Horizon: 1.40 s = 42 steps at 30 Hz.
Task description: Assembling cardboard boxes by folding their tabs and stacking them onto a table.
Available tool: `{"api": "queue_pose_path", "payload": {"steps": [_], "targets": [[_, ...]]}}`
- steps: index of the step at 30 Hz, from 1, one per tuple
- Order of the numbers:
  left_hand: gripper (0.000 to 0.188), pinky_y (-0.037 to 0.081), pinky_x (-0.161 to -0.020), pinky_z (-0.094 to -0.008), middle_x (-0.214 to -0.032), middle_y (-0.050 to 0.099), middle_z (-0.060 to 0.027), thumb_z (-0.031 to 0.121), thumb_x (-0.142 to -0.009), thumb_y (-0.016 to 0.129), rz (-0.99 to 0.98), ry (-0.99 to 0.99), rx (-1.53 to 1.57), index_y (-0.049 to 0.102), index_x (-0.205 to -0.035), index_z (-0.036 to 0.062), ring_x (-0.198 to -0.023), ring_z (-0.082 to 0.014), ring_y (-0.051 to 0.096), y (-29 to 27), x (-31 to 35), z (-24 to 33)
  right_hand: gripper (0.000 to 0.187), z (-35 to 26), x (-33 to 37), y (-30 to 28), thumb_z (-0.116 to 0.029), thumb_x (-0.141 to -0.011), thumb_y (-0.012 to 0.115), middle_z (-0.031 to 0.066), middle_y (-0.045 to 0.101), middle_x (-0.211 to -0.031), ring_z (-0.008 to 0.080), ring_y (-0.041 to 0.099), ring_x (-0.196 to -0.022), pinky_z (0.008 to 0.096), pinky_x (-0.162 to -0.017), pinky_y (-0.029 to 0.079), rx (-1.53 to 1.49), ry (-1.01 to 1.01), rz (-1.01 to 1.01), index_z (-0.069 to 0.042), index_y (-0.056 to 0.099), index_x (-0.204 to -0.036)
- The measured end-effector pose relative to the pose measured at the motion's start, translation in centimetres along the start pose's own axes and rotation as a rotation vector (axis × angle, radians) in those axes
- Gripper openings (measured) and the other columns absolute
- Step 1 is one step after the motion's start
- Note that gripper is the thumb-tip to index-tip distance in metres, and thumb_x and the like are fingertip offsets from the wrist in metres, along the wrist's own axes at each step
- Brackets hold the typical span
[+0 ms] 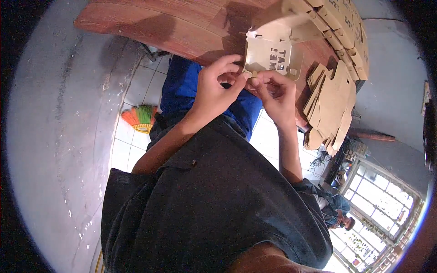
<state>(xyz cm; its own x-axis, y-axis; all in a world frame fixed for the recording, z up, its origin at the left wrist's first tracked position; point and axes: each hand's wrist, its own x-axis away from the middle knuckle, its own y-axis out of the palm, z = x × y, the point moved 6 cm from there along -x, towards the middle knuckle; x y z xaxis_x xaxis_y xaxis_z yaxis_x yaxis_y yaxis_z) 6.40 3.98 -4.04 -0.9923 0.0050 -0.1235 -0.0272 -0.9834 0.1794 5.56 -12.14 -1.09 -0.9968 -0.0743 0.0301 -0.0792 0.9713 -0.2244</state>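
Note:
An open cardboard box (261, 49) with a pale inside and dark lettering lies on the reddish-brown wooden table (193, 38). Its near corner sits between my two hands. My left hand (219, 83) pinches the box's near edge with thumb and forefinger. Close beside it, my right hand (276, 94) has thumb and fingers closed on a small flap of the same edge. The fingertips of both hands almost meet there. Part of the box's near side is hidden behind my fingers.
Flat, unfolded cardboard blanks (331, 98) lie piled at the table's right side. Behind them stand stacked folded boxes (339, 29). An orange and green broom head (139, 118) rests on the tiled floor at left. Another person (339, 211) sits near a barred window (380, 195).

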Motion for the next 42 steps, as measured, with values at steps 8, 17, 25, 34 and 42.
{"api": "queue_pose_path", "payload": {"steps": [8,17,25,34,42], "targets": [[0.040,0.055,-0.080,-0.0259,-0.099,0.074,-0.0105,0.003,-0.091,0.073,-0.041,-0.008,-0.077,0.058,-0.127,-0.0059,-0.091,-0.0120,0.069,0.1,0.1,-0.6,0.005,0.2,0.1,-0.1,0.002,-0.094,0.068,0.0081,0.073,-0.086,0.0109,0.070,-0.082,0.0244,-0.074,0.057,-0.004,-0.013,0.012,0.006,0.069,-0.096],[0.040,0.056,-0.080,-0.0262,-0.099,0.075,-0.0092,0.004,-0.090,0.075,-0.059,-0.019,-0.075,0.060,-0.126,-0.0052,-0.090,-0.0119,0.070,0.2,0.1,-0.2,0.008,0.2,0.5,-0.3,0.003,-0.092,0.069,0.0086,0.074,-0.087,0.0102,0.070,-0.082,0.0246,-0.075,0.058,0.065,-0.024,0.016,0.006,0.069,-0.099],[0.031,0.058,-0.082,-0.0308,-0.094,0.078,-0.0150,0.009,-0.086,0.079,-0.097,0.049,-0.373,0.073,-0.113,-0.0034,-0.088,-0.0186,0.076,-0.3,-0.6,1.9,0.011,-1.0,-0.2,0.0,0.002,-0.092,0.068,0.0092,0.074,-0.090,0.0134,0.073,-0.077,0.0263,-0.070,0.060,0.116,0.042,0.016,0.006,0.069,-0.102],[0.023,0.058,-0.074,-0.0328,-0.087,0.075,-0.0171,0.007,-0.087,0.075,-0.187,0.143,-0.376,0.072,-0.108,-0.0034,-0.079,-0.0243,0.075,-0.2,-2.3,2.0,0.011,-1.4,-3.6,-0.4,-0.001,-0.087,0.066,0.0067,0.072,-0.087,0.0118,0.069,-0.073,0.0260,-0.067,0.056,0.175,0.126,-0.146,0.004,0.069,-0.096],[0.037,0.059,-0.072,-0.0312,-0.094,0.075,-0.0152,0.014,-0.086,0.078,-0.157,0.043,-0.360,0.069,-0.116,-0.0059,-0.078,-0.0187,0.073,-0.2,-4.8,0.8,0.011,-2.3,-5.4,0.0,-0.008,-0.088,0.069,0.0039,0.069,-0.086,0.0105,0.064,-0.081,0.0288,-0.078,0.054,0.316,-0.073,-0.212,0.001,0.071,-0.095]]}}
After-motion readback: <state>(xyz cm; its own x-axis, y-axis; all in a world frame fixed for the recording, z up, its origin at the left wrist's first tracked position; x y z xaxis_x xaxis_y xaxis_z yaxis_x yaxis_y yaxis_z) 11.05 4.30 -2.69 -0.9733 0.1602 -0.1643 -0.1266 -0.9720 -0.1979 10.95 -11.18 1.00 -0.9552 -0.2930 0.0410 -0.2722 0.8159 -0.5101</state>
